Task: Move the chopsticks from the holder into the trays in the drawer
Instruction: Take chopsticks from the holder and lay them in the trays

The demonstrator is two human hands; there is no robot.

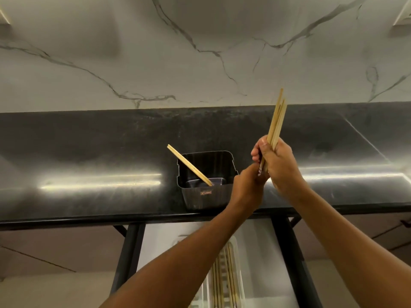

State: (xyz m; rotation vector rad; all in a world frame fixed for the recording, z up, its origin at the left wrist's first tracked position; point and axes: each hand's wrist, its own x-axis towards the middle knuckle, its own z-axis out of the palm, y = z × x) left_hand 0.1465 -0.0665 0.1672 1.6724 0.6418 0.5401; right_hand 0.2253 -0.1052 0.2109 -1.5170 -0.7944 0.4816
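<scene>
A dark rectangular holder (206, 197) stands on the black counter near its front edge. Two wooden chopsticks (189, 164) lean in it, tips pointing up and left. My right hand (280, 165) is shut on a bundle of several chopsticks (277, 121) held upright, to the right of the holder. My left hand (249, 185) is closed around the bundle's lower ends, just under the right hand and over the holder's right corner. Below the counter the drawer is open, and a white tray (239, 263) in it holds several chopsticks (222, 283) lying lengthwise, partly hidden by my left forearm.
The black counter (89, 156) runs the full width, with a white marble backsplash (155, 52) behind it. Dark drawer rails (126, 252) flank the open drawer on both sides.
</scene>
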